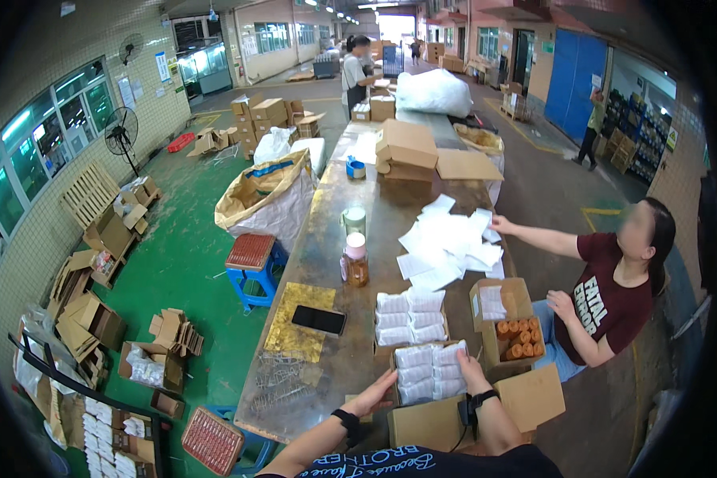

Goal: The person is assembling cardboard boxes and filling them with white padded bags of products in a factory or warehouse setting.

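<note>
An open cardboard box (394, 379) of white-wrapped packets (430, 371) stands at the near end of the metal table, between my two hands. My left hand (374, 393) presses along the box's left side, a black band on its wrist. Over the right edge my right hand (473, 374) grips the box, its fingertips beside the packets. Right behind it sits a second box of similar white packets (410, 317). The front flap (427, 424) of the near box hangs toward me.
On the table (303, 263) lie a phone (319, 319), a lidded bottle (355, 261), a jar (353, 219) and white paper sheets (450, 243). A co-worker (613, 295) at right reaches to the sheets, beside a box of orange-brown cylinders (520, 338). Stools (251, 252) and a large sack (267, 195) flank the left.
</note>
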{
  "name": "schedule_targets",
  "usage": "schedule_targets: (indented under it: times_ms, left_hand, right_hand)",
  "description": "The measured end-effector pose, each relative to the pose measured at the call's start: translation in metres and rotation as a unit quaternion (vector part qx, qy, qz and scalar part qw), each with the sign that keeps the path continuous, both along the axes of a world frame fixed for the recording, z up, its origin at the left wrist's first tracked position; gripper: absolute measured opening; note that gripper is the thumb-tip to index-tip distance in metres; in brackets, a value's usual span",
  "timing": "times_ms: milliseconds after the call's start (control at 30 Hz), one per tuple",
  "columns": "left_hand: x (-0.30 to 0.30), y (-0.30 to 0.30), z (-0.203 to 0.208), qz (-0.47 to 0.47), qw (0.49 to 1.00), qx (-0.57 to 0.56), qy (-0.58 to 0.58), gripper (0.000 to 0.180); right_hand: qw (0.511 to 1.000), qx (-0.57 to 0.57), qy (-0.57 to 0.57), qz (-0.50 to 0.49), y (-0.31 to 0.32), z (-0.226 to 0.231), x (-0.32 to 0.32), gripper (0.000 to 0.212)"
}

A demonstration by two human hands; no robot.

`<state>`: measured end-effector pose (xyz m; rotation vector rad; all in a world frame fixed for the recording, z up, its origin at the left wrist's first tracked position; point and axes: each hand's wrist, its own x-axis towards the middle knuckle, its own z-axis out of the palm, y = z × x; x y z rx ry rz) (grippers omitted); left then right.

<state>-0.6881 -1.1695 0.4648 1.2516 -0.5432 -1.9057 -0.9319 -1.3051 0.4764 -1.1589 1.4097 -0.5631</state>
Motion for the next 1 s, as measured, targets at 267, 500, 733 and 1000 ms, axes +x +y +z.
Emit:
schedule_targets:
  times_ms: [267,500,733,1000]
  left_hand:
    - [0.008,0.004,0.013,0.007,0.997,-0.066,0.034,0.093]
    - [0.064,0.044,-0.018,0.133,0.989,-0.057,0.000,0.092]
    - [0.095,0.113,0.012,0.237,0.970,-0.032,-0.047,0.083]
    - [0.127,0.237,0.012,0.345,0.938,0.018,-0.036,0.071]
  right_hand:
    - [0.996,0.051,0.075,0.005,0.001,-0.040,0.006,0.071]
    - [0.982,0.025,0.002,0.188,0.038,0.009,0.090,0.057]
    - [0.939,-0.012,0.139,0.315,0.073,0.009,0.145,0.064]
    - [0.864,0.010,0.060,0.500,0.151,0.032,0.201,0.068]
